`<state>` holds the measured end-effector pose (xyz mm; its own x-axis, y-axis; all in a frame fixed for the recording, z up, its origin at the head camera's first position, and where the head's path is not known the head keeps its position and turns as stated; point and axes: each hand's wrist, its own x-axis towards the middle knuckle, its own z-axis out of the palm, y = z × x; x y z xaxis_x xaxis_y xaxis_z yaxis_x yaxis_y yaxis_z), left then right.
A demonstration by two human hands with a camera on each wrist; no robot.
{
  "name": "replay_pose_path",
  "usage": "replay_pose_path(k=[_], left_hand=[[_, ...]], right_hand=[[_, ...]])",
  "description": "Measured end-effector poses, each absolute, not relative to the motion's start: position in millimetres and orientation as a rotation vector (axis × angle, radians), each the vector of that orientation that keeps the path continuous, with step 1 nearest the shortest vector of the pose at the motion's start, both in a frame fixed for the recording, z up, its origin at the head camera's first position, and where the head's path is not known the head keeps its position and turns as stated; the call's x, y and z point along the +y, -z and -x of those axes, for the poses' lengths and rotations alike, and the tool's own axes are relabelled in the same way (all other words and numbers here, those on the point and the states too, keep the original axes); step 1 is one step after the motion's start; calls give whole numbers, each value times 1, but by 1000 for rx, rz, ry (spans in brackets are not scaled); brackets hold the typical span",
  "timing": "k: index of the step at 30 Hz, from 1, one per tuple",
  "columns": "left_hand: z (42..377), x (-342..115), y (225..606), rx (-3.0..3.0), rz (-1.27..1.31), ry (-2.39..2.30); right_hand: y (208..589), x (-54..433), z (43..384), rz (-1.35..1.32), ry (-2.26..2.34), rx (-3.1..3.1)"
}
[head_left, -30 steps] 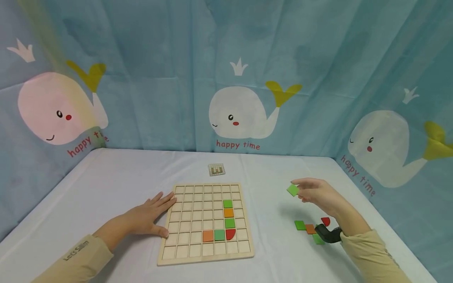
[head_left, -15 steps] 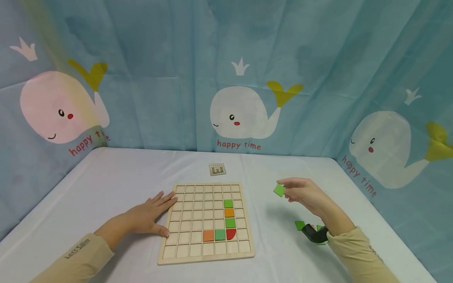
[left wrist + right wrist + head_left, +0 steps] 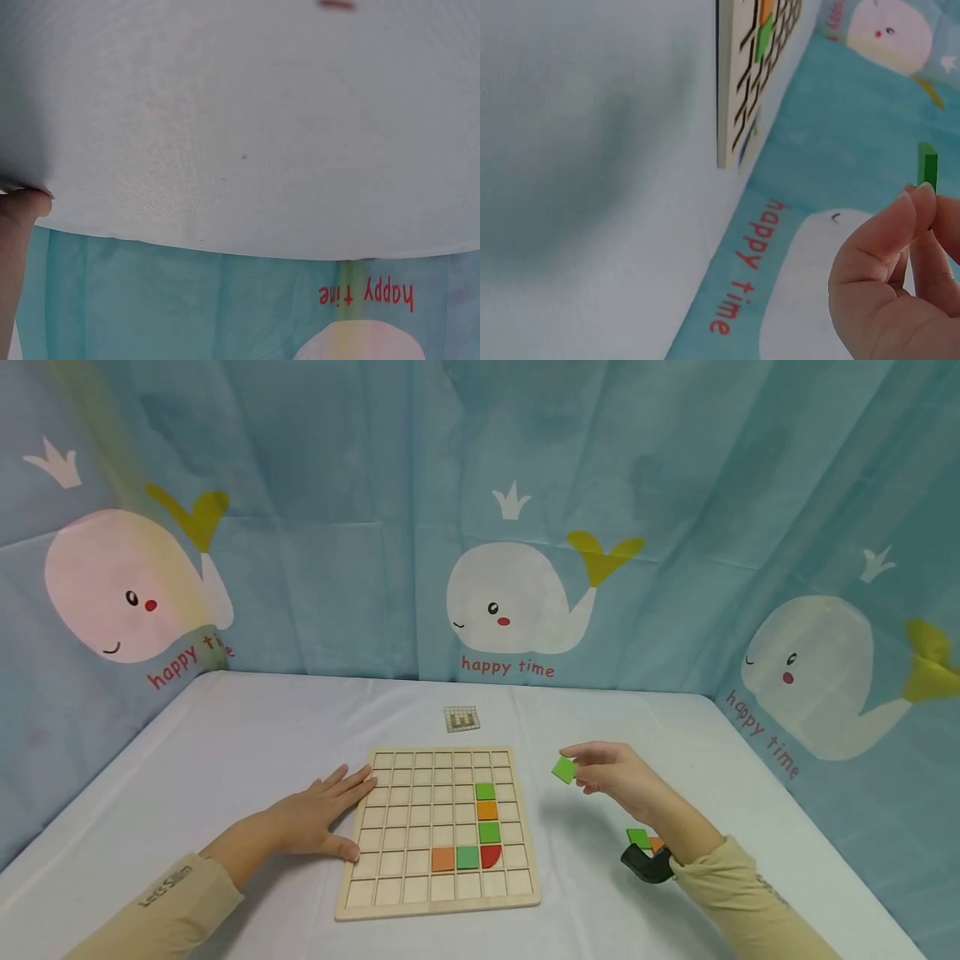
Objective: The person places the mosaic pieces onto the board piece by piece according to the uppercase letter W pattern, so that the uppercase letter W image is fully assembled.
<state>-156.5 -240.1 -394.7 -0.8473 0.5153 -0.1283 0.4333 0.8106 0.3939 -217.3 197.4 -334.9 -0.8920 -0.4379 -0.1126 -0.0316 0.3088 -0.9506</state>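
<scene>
A wooden grid board (image 3: 405,907) lies on the white table. Set in its cells are an L of tiles: green squares, an orange square (image 3: 487,811), a red quarter-round tile (image 3: 491,857), a teal-green square (image 3: 467,857) and a salmon-orange square (image 3: 443,859). My left hand (image 3: 311,818) rests on the board's left edge with fingers spread. To the right of the board, my right hand (image 3: 611,774) pinches a light green square tile (image 3: 564,769) above the table. That tile (image 3: 928,166) shows edge-on between thumb and fingertips in the right wrist view.
Loose tiles, a green one (image 3: 639,838) and an orange one (image 3: 656,845), lie on the table at right, partly behind the black wrist strap (image 3: 648,864). A small patterned card (image 3: 461,719) lies beyond the board. A whale-print curtain (image 3: 337,568) hangs behind the table.
My right hand has moved left toward the board, carrying the light green tile. My left hand has stayed on the board's edge.
</scene>
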Motion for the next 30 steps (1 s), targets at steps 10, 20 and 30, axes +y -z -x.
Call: replay_pose_path(k=[10, 20, 30], left_hand=[[156, -240, 395, 2771, -743, -522], [156, -239, 395, 2769, -756, -524], [156, -239, 396, 2764, -749, -521]], right_hand=[[343, 177, 213, 427, 1604, 2234], [345, 158, 209, 478, 1577, 2231], [350, 141, 205, 471, 1525, 2221]])
